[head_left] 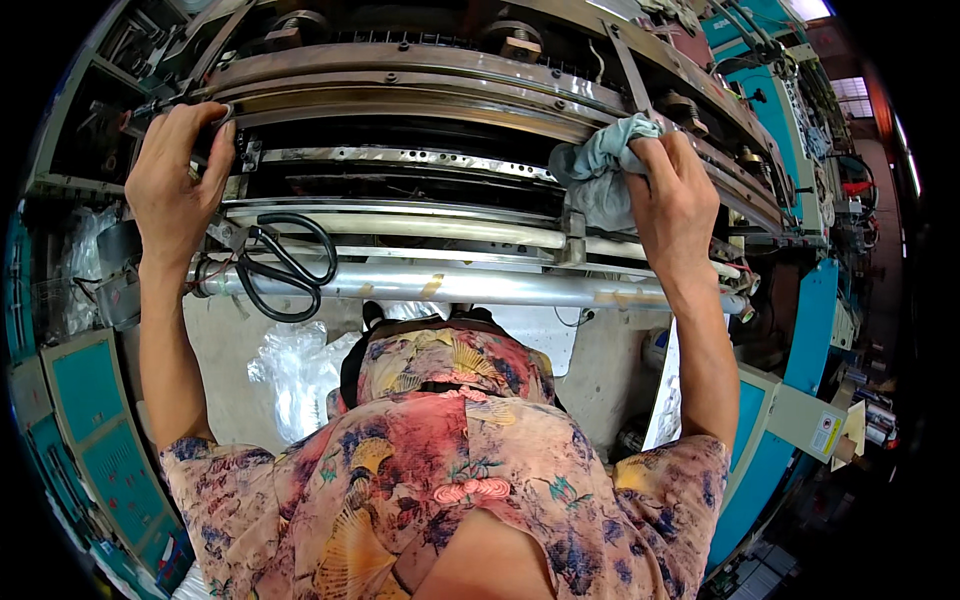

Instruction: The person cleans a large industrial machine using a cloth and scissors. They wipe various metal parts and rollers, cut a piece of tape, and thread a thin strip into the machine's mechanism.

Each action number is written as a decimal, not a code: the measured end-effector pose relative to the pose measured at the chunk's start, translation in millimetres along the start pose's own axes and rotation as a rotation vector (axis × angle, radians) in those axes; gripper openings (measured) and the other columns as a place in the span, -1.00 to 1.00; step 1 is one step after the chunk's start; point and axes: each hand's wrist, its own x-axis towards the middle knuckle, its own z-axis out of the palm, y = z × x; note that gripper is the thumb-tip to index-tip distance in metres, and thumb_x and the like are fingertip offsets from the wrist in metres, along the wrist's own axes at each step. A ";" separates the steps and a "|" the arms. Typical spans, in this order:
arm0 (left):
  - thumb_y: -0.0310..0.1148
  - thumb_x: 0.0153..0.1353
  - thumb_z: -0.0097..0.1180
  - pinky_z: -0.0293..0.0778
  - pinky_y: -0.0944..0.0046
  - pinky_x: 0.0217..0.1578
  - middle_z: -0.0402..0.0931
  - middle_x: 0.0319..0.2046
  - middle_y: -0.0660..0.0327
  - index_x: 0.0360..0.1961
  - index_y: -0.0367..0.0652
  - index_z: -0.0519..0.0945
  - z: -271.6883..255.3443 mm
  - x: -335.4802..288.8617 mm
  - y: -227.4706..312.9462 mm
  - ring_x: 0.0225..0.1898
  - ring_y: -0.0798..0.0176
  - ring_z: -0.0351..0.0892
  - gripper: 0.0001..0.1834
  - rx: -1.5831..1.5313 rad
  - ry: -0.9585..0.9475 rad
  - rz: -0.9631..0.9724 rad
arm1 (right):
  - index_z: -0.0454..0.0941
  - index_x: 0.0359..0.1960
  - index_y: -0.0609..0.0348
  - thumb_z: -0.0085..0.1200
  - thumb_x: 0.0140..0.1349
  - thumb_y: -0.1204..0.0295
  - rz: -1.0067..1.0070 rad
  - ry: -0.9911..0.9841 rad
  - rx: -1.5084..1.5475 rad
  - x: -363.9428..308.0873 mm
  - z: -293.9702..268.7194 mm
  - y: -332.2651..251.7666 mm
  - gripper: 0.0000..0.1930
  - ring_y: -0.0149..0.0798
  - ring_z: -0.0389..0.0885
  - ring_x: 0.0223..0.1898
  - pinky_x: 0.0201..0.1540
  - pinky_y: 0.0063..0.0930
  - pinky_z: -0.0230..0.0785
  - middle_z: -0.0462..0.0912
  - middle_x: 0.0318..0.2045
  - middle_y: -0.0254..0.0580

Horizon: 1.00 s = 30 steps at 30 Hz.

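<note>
My right hand (677,205) grips a crumpled light blue-green cloth (600,175) and presses it against the right part of a long metal bar (400,105) on the machine. At the bar's left end is my left hand (178,175), its thumb and fingers curled together in a pinch. A small pale bit shows at those fingertips, too small to name. Black-handled scissors (322,262) lie over the front rails, right of my left wrist, handles toward me. A perforated metal strip (420,160) runs behind the rails in the dark gap.
A silvery roller (470,284) with tape patches spans the machine's front, close to my body. Crumpled clear plastic film (290,375) lies on the floor at left. Teal cabinets (95,450) stand to the left, and a teal panel (808,335) stands at right.
</note>
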 end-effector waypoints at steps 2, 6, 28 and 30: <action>-0.50 0.23 0.28 0.52 0.31 -0.23 0.61 -0.27 0.16 -0.12 -0.20 0.65 -1.5 -0.4 -3.8 -0.28 0.21 0.61 -0.81 0.020 -0.021 0.014 | 0.52 -0.25 0.13 0.20 -0.04 0.67 -0.015 -0.025 -0.017 5.2 -1.2 -5.3 -0.71 -0.09 0.57 -0.33 -0.32 -0.21 0.45 0.45 -0.40 -0.18; -0.51 0.23 0.28 0.53 0.31 -0.22 0.62 -0.26 0.16 -0.11 -0.21 0.64 -1.4 -1.8 -2.4 -0.27 0.19 0.62 -0.80 0.016 -0.023 -0.022 | 0.52 -0.23 0.13 0.21 -0.02 0.65 -0.038 -0.063 -0.019 15.0 1.4 -16.7 -0.71 -0.08 0.57 -0.32 -0.30 -0.19 0.45 0.45 -0.39 -0.18; -0.41 0.19 0.32 0.57 0.29 -0.28 0.65 -0.31 0.20 0.07 -0.06 0.62 -14.3 -11.3 -34.6 -0.33 0.26 0.69 -0.61 -0.007 0.006 0.023 | 0.50 -0.21 0.15 0.29 -0.05 0.62 -0.104 -0.133 0.032 68.0 21.7 -97.9 -0.66 -0.04 0.57 -0.27 -0.25 -0.18 0.43 0.45 -0.34 -0.15; -0.41 0.19 0.31 0.57 0.29 -0.28 0.65 -0.31 0.20 0.07 -0.06 0.62 -15.8 -12.5 -39.3 -0.32 0.26 0.69 -0.61 -0.013 -0.004 0.012 | 0.50 -0.21 0.15 0.29 -0.05 0.63 -0.101 -0.128 0.049 71.6 23.6 -104.8 -0.66 -0.04 0.57 -0.28 -0.25 -0.18 0.43 0.45 -0.34 -0.15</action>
